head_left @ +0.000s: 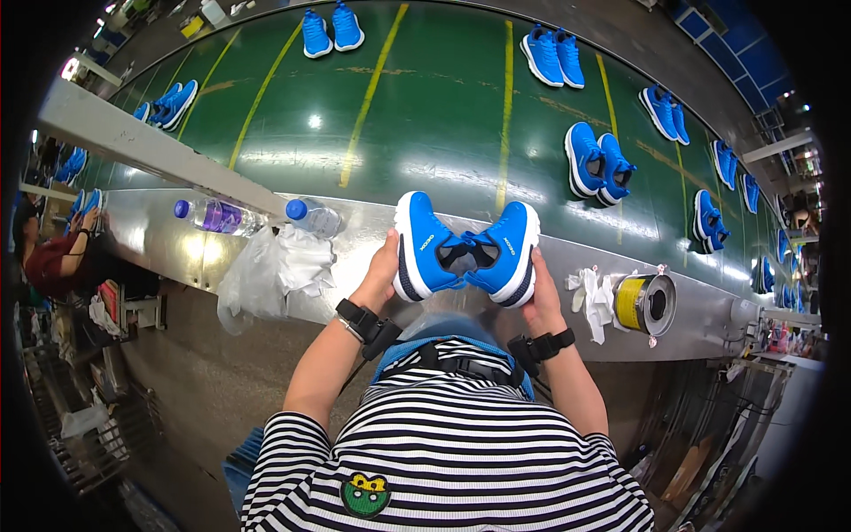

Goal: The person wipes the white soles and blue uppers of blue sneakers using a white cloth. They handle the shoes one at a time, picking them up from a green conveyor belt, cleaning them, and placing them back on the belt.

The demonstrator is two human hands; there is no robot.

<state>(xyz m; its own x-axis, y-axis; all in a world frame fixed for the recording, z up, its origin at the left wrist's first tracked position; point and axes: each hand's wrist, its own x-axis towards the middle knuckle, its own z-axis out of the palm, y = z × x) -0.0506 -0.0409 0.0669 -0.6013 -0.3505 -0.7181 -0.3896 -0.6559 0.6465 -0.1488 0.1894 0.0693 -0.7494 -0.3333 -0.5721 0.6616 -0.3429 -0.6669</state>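
Two blue sneakers with white soles are held up in front of me, over the near metal edge of the belt. My left hand (383, 264) is closed around the left sneaker (425, 246), its fingers mostly hidden behind the sole. Gripping the right sneaker (507, 257) from its outer side is my right hand (542, 297); its fingers are partly hidden too. The shoes tilt toward each other, their heel openings meeting in the middle and their outer sides facing my palms.
A green conveyor belt (443, 115) with yellow lines carries several pairs of blue sneakers. Along the metal ledge (355, 222) stand two bottles, a crumpled plastic bag (253, 279), white tissue (596, 301) and a yellow-labelled can (645, 304). A white beam (160, 137) crosses the left; another person (62, 257) sits there.
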